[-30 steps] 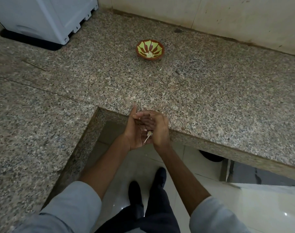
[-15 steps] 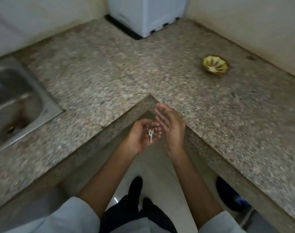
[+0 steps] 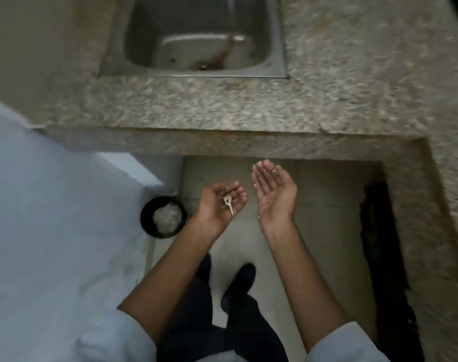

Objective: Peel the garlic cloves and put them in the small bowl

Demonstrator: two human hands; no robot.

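Below the sink (image 3: 196, 73), turned away from small bowl: left hand (image 3: 222, 205) cups garlic scraps (image 3: 228, 201); right hand (image 3: 273, 190) empty, fingers straight; floor bin (image 3: 145, 218) now near, so disposal likely.

l hand (image 3: 218, 206) cups garlic bit (image 3: 228, 201); r hand (image 3: 273, 195) flat, both palms up

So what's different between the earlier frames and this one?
The right hand lifted off the left hand and now sits apart, palm up, holding nothing. The view swung left: the small bowl is out of frame, and the sink and a black bin came into view. Unchanged: the left hand cups the whitish garlic piece.
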